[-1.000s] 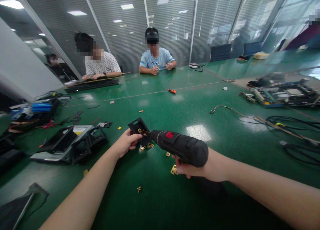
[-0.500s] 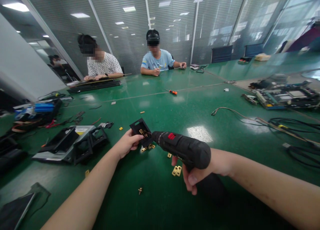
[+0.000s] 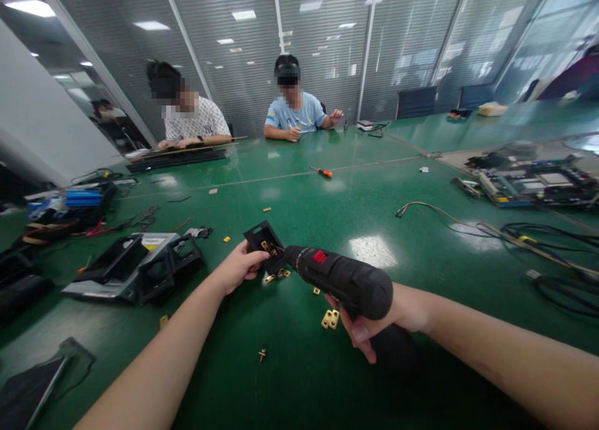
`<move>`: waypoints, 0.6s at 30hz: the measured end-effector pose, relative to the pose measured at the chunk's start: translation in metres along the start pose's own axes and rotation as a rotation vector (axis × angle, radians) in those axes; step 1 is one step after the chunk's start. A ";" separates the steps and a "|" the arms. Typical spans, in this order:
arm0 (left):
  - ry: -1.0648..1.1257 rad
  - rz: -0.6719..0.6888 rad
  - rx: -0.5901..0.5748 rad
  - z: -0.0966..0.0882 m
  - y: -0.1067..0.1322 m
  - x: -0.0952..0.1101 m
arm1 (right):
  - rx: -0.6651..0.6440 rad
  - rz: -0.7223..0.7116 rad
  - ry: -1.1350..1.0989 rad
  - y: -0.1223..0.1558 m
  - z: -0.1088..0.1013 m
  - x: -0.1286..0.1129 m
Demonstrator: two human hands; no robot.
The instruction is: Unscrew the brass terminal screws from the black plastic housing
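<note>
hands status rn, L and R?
Left hand: closed on the black plastic part, thumb over its inside.
Right hand: closed around the grip of the black power drill.

Lettering, entry 1: white shirt with a small dark all-over pattern (image 3: 194,121), worn by the person seated at the far left of the green table (image 3: 262,183). Dark letters (image 3: 209,130) stand on the chest; I take them for capitals, possibly "NY", but on my feed they are too small and soft to confirm.

Entry 2: light-blue short-sleeved shirt (image 3: 306,117), worn by the person seated nearer the middle of the far edge. It bears yellowish printed marks; I cannot tell whether they are letters.

Entry 3: yellow label-like patch (image 3: 151,246) on a grey flat panel (image 3: 103,289), at left. Any wording on it is too small for me to read.

Certain readings: none.
</note>
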State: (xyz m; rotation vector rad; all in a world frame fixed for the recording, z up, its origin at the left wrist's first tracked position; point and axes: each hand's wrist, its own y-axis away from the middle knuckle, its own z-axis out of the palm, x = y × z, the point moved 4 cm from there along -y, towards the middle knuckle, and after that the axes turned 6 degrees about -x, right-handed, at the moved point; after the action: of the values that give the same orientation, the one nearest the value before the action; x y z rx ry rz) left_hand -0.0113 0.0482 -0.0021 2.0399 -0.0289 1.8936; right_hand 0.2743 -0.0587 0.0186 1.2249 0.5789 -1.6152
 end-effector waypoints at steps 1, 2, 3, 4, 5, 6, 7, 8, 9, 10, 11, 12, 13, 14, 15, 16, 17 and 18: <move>-0.001 0.001 -0.001 0.000 0.000 0.000 | -0.002 0.001 0.004 0.000 0.001 0.000; -0.002 0.001 -0.002 -0.001 0.000 0.000 | -0.003 0.002 0.004 0.000 0.001 -0.001; -0.003 0.001 -0.001 -0.001 -0.001 -0.001 | -0.004 0.002 -0.001 0.000 0.002 -0.001; -0.002 0.000 0.001 -0.001 -0.001 -0.001 | -0.002 0.000 -0.008 0.000 0.002 -0.002; -0.002 -0.002 0.003 -0.001 -0.001 -0.001 | -0.002 -0.001 -0.012 0.000 0.003 -0.003; -0.001 -0.003 0.006 -0.001 0.000 0.000 | -0.006 0.000 -0.014 0.000 0.003 -0.004; -0.001 -0.003 0.008 -0.001 0.000 0.000 | -0.010 0.002 -0.015 0.000 0.004 -0.005; -0.002 -0.002 0.009 -0.001 0.000 0.000 | -0.013 0.002 -0.017 -0.001 0.005 -0.006; -0.003 0.000 0.009 -0.001 0.000 0.000 | -0.011 0.002 -0.021 -0.001 0.006 -0.007; -0.004 0.001 0.008 0.000 0.000 0.001 | -0.008 0.001 -0.031 -0.001 0.007 -0.008; -0.005 0.001 0.007 0.000 0.000 0.001 | -0.001 0.000 -0.044 -0.001 0.007 -0.009; -0.005 0.001 0.005 0.000 0.000 0.001 | 0.006 -0.002 -0.058 -0.001 0.007 -0.009; -0.004 0.001 0.004 0.000 0.000 0.001 | 0.013 -0.003 -0.070 -0.002 0.007 -0.009; -0.001 0.002 0.004 0.000 0.000 0.001 | 0.018 -0.003 -0.077 -0.002 0.007 -0.008; 0.002 0.002 0.006 0.000 0.001 0.002 | 0.023 -0.002 -0.080 -0.002 0.007 -0.008; 0.006 0.002 0.010 0.000 0.001 0.002 | 0.026 0.002 -0.081 -0.002 0.007 -0.007; 0.010 0.002 0.015 0.000 0.002 0.002 | 0.029 0.008 -0.082 -0.002 0.007 -0.006; 0.012 0.000 0.019 0.001 0.002 0.003 | 0.030 0.014 -0.084 -0.002 0.007 -0.006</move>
State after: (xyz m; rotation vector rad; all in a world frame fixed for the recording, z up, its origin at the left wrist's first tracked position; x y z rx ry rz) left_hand -0.0110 0.0468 0.0015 2.0406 -0.0079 1.9139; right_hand 0.2700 -0.0611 0.0261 1.1746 0.4937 -1.6607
